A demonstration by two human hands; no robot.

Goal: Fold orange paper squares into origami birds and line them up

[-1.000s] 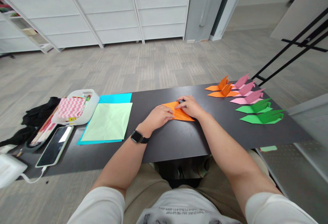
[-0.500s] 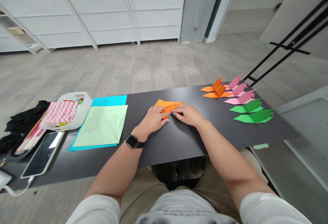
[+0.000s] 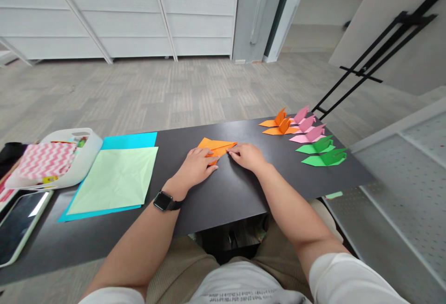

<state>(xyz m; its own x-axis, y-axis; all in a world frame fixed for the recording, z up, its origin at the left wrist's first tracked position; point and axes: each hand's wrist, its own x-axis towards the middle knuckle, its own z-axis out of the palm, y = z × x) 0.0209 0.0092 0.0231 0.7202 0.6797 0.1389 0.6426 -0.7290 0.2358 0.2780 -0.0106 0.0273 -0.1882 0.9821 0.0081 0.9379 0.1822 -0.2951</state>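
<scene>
A folded piece of orange origami paper lies on the dark table with a narrow point toward the right. My left hand, wearing a black watch on its wrist, rests across the paper's left and near part, fingers laid over it and thumb apart. At the right point, my right hand has thumb and forefinger closed on the paper's tip. Parts of the folds are hidden under the left fingers. Finished paper birds stand at the right: orange birds, pink birds and green birds.
To the left, a pale green sheet overlaps a blue sheet. Beyond them are a white basket with a pink zigzag-patterned item and a phone. A black metal stand rises behind the table's right end.
The view has swung to the right, so everything sits further left. My right hand has drawn back slightly from the left one, showing more of the orange paper's right point.
</scene>
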